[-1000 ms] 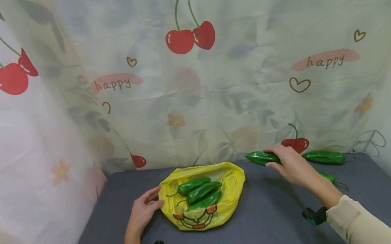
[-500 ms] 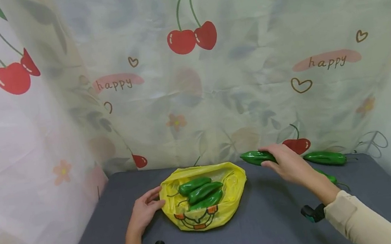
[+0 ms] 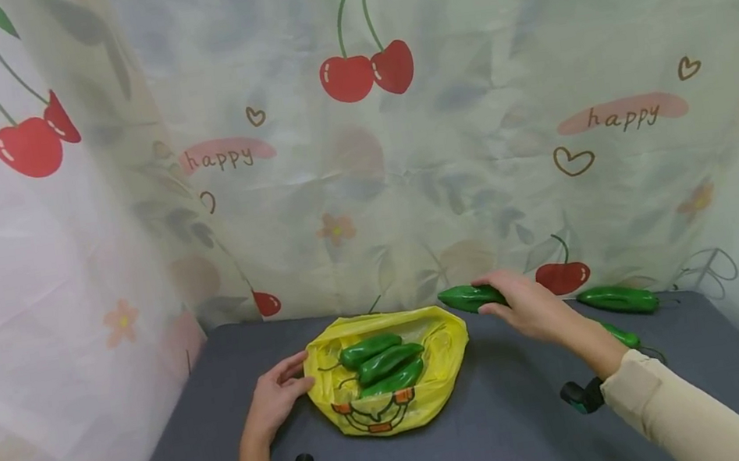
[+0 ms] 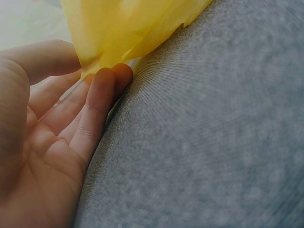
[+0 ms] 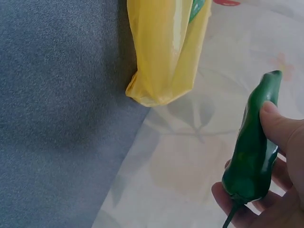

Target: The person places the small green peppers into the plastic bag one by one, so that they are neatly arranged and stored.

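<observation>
A yellow plastic bag (image 3: 429, 405) lies with its mouth open on the dark grey table, and several green peppers (image 3: 388, 362) rest inside it. At the bag's left edge, my left hand (image 3: 272, 398) pinches the plastic between thumb and fingers, as the left wrist view shows. My right hand (image 3: 529, 306) grips another green pepper (image 5: 254, 142) between thumb and fingers, its stem pointing back toward the palm. In the head view this pepper's tip is just beyond the bag's right rim, raised above the table.
Two more green peppers lie at the table's right: one pepper (image 3: 616, 300) by the back edge, and a second pepper (image 3: 621, 335) partly hidden behind my right forearm. A curtain (image 3: 363, 184) printed with cherries encloses the table (image 3: 480, 459) at the back and sides.
My right hand has moved left with the pepper, bringing it closer to the bag. The left hand keeps its place at the bag's edge.
</observation>
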The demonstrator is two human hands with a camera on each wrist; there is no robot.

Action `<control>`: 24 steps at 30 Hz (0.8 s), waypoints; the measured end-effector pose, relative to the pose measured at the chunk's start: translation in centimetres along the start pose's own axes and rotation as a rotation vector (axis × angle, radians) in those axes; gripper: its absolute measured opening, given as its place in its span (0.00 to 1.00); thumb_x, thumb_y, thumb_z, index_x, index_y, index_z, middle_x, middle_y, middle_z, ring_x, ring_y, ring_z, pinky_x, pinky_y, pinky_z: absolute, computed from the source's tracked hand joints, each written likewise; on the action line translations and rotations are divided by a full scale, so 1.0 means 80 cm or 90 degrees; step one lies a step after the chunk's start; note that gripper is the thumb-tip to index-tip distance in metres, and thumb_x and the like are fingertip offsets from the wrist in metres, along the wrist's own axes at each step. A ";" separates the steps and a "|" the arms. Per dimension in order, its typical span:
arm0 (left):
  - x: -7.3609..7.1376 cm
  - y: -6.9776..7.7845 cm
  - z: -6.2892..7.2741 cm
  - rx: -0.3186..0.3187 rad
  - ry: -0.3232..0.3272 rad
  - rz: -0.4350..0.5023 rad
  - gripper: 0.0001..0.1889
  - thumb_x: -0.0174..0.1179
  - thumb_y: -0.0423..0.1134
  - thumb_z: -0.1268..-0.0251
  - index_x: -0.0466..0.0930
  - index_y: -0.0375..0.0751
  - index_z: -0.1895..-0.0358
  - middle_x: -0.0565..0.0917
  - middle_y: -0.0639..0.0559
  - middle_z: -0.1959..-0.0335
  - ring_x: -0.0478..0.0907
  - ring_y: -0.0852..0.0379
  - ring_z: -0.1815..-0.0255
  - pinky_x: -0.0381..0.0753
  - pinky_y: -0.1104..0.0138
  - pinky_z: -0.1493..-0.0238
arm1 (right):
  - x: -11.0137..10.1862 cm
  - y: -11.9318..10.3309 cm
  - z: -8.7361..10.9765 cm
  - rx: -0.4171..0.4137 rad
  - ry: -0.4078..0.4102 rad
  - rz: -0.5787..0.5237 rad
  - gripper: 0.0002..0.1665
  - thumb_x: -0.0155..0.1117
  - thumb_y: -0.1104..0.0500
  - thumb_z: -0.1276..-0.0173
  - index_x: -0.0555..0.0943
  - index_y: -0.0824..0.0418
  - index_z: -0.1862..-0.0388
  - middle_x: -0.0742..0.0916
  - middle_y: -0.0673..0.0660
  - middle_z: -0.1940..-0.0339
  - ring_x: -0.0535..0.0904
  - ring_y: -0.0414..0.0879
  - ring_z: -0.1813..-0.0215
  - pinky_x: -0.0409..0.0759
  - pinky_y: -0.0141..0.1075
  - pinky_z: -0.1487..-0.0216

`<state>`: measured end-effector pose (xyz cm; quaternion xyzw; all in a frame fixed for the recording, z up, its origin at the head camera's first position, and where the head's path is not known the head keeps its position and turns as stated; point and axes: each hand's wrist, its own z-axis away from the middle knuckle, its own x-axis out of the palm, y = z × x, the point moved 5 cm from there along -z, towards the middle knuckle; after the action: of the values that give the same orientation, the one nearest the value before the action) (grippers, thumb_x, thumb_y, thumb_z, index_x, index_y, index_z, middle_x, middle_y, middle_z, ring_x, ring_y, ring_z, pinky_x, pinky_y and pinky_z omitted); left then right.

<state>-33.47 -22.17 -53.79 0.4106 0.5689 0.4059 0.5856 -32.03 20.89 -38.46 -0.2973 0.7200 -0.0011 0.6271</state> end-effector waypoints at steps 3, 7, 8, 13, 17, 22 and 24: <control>0.000 0.000 0.001 0.000 -0.003 0.002 0.31 0.70 0.44 0.35 0.75 0.51 0.29 0.78 0.43 0.30 0.80 0.45 0.33 0.79 0.52 0.34 | 0.004 -0.006 -0.006 -0.016 -0.008 -0.007 0.29 0.65 0.54 0.26 0.74 0.60 0.29 0.82 0.61 0.33 0.80 0.56 0.38 0.82 0.50 0.44; 0.000 0.000 0.000 0.000 -0.004 0.003 0.31 0.70 0.44 0.35 0.75 0.51 0.29 0.78 0.43 0.30 0.79 0.44 0.33 0.78 0.52 0.34 | 0.007 -0.016 -0.013 -0.033 -0.019 -0.006 0.29 0.65 0.54 0.26 0.75 0.61 0.29 0.82 0.61 0.34 0.81 0.56 0.38 0.81 0.51 0.42; 0.000 0.000 0.000 -0.001 -0.004 0.003 0.31 0.70 0.44 0.35 0.75 0.51 0.29 0.78 0.43 0.30 0.79 0.44 0.32 0.78 0.52 0.33 | 0.008 -0.018 -0.015 -0.036 -0.021 -0.005 0.29 0.65 0.54 0.26 0.75 0.61 0.29 0.82 0.61 0.34 0.81 0.55 0.38 0.81 0.51 0.42; 0.000 -0.001 -0.001 -0.002 -0.004 0.000 0.30 0.69 0.44 0.34 0.75 0.51 0.28 0.78 0.44 0.29 0.78 0.44 0.31 0.78 0.52 0.33 | 0.008 -0.029 -0.022 -0.054 -0.033 0.001 0.29 0.65 0.53 0.26 0.75 0.59 0.29 0.83 0.59 0.35 0.82 0.53 0.40 0.81 0.50 0.42; 0.001 -0.001 0.000 0.000 -0.001 0.001 0.30 0.69 0.44 0.34 0.75 0.50 0.28 0.78 0.43 0.29 0.79 0.45 0.32 0.79 0.53 0.34 | 0.006 -0.036 -0.028 -0.070 -0.046 0.000 0.29 0.65 0.54 0.25 0.74 0.58 0.29 0.82 0.59 0.34 0.81 0.53 0.39 0.81 0.51 0.41; 0.001 0.000 0.002 0.000 -0.001 0.002 0.31 0.70 0.44 0.35 0.75 0.50 0.29 0.78 0.43 0.30 0.79 0.45 0.33 0.80 0.54 0.35 | 0.004 -0.043 -0.036 -0.079 -0.057 -0.009 0.29 0.64 0.53 0.25 0.74 0.59 0.28 0.81 0.60 0.33 0.80 0.54 0.37 0.80 0.52 0.39; 0.001 0.001 0.001 0.002 0.001 0.005 0.30 0.70 0.43 0.35 0.75 0.50 0.29 0.79 0.43 0.30 0.79 0.45 0.33 0.80 0.53 0.35 | 0.003 -0.045 -0.039 -0.077 -0.062 -0.014 0.30 0.64 0.53 0.25 0.73 0.58 0.28 0.81 0.60 0.32 0.81 0.54 0.38 0.80 0.51 0.40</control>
<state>-33.35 -22.10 -53.74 0.4133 0.5689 0.4074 0.5828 -33.34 16.66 -36.66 -0.3420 0.6842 0.0497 0.6422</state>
